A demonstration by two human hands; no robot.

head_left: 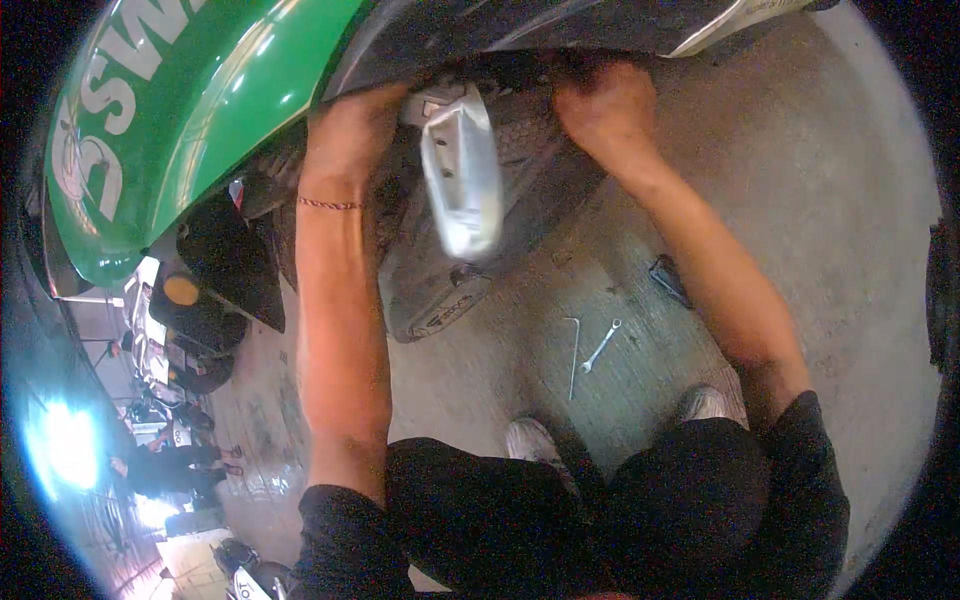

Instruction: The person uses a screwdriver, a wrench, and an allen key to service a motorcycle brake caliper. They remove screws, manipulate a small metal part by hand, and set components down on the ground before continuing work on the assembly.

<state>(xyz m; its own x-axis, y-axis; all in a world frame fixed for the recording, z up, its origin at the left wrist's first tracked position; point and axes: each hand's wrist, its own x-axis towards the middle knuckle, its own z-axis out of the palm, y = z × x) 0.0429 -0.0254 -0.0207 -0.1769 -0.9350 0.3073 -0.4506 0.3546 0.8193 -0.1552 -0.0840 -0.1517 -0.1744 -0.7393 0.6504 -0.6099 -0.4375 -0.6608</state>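
Observation:
My left hand (358, 118) reaches up beneath the dark lower panel (450, 40) of a green-bodied motorbike or scooter (240, 90), its fingers hidden behind the panel's edge. To the right, my right hand (612, 108) is curled closed at the same edge; whatever its fingertips hold is lost in shadow. Between the two hands a silver metal loop-shaped part (465, 180), perhaps a footrest, hangs down, slightly blurred. Below it shows a dark part with a raised emblem (440, 310), close to the floor.
A combination wrench (602, 346) and a hex key (574, 360) lie on the concrete floor (840, 200) in front of my shoes (535, 440). A small dark object (668, 278) rests near my right forearm. More motorbikes (160, 340) and a person in dark clothes (175, 468) are at the left.

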